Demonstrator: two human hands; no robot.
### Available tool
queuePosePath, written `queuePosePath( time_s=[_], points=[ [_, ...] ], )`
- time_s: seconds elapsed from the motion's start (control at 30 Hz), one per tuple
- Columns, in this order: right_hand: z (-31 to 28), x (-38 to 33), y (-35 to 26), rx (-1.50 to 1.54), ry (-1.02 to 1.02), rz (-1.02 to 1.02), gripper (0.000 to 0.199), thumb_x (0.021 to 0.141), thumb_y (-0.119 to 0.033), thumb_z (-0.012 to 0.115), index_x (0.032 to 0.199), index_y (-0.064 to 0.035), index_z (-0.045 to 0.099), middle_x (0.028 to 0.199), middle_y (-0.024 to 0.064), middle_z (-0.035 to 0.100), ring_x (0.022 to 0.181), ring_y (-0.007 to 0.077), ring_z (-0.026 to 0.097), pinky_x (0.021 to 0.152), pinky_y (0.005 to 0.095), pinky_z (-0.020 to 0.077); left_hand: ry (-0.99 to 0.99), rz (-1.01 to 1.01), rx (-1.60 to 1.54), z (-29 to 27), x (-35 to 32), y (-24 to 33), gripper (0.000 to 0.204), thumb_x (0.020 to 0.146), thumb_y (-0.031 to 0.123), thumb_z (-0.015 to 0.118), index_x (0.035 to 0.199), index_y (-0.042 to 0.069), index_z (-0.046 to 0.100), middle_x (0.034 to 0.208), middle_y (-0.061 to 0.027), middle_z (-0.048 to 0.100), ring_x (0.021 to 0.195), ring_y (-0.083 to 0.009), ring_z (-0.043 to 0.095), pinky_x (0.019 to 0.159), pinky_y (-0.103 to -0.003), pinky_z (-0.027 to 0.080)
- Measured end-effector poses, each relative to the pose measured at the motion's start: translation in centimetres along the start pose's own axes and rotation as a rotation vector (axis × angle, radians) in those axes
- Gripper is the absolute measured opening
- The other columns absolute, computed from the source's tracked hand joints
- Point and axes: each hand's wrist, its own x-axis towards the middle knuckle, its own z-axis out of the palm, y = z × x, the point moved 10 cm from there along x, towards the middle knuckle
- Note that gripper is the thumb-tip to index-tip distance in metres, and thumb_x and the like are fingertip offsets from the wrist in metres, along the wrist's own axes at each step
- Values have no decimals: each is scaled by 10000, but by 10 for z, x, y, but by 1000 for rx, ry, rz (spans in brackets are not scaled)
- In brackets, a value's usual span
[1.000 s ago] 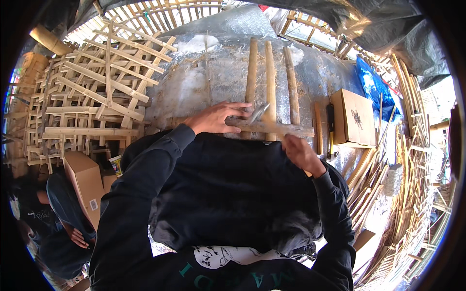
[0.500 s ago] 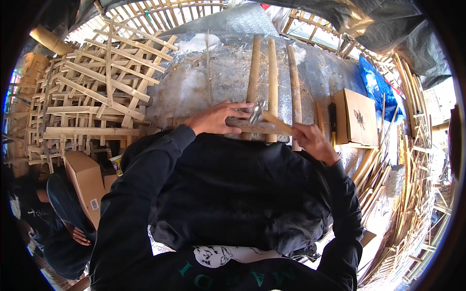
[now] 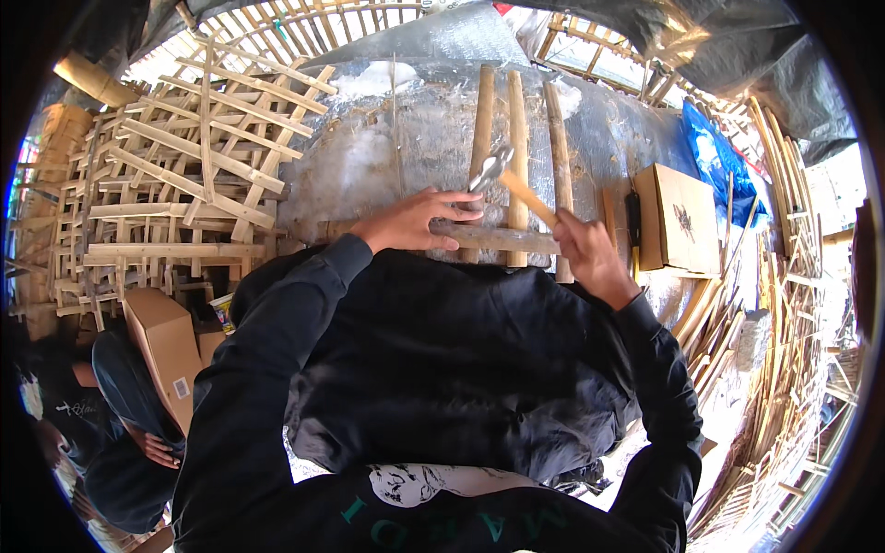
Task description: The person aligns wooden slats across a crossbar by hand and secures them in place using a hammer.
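My right hand [image 3: 595, 258] is closed round the wooden handle of a hammer [image 3: 525, 195]. The hammer's metal head is raised above the crosswise wooden slat [image 3: 516, 241], tilted to the upper left. Beside that slat, my left hand [image 3: 410, 221] reaches in with fingers stretched and thumb apart, the hand resting on or close against its left part. Whether a nail stands near the fingertips cannot be made out. Three long bamboo strips, the left [image 3: 482, 129], middle [image 3: 518, 138] and right [image 3: 559, 157], run away from me and meet the crosswise slat at their near ends.
Bamboo lattice panels [image 3: 198, 147] are piled on the left. A cardboard box [image 3: 678, 221] stands at the right by a blue plastic sheet [image 3: 714, 152], with long bamboo strips [image 3: 784, 341] beyond. At lower left are another carton [image 3: 159, 341] and a seated person [image 3: 120, 415].
My right hand has lifted the hammer, its head moving up and slightly right, away from the slat. The left hand stays nearly in place.
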Motion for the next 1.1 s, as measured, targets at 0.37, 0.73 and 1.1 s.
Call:
queuePosePath(
  time_s=[0.37, 0.73, 1.1],
  points=[
    [-5, -11, -15, -106, 78, -78, 124, 1042, -155, 650, 1116, -59, 619, 738, 265, 648, 756, 525, 657, 696, 618, 515, 78, 47, 37, -6, 0, 8, 532, 939, 339, 825, 1346, 7, 742, 1737, 104, 410, 1465, -366, 520, 1282, -498, 376],
    [18, -32, 11, -244, -46, -40, 165, 1021, -161, 663, 1138, -55, 615, 842, 258, 713, 767, 502, 692, 686, 608, 536, 3, -4, -27, 5, 2, -8, 638, 939, 385, 827, 1534, 230, 657, 1751, 19, 406, 1544, -313, 437, 1319, -507, 294],
    [26, -56, 10, -167, 80, -32, 140, 1054, -218, 661, 1124, -102, 625, 786, 165, 690, 688, 433, 704, 580, 548, 538, -47, -87, -39, 7, 0, -12, 672, 948, 422, 812, 1576, 287, 611, 1753, 11, 401, 1599, -294, 380, 1326, -514, 281]
  ],
)
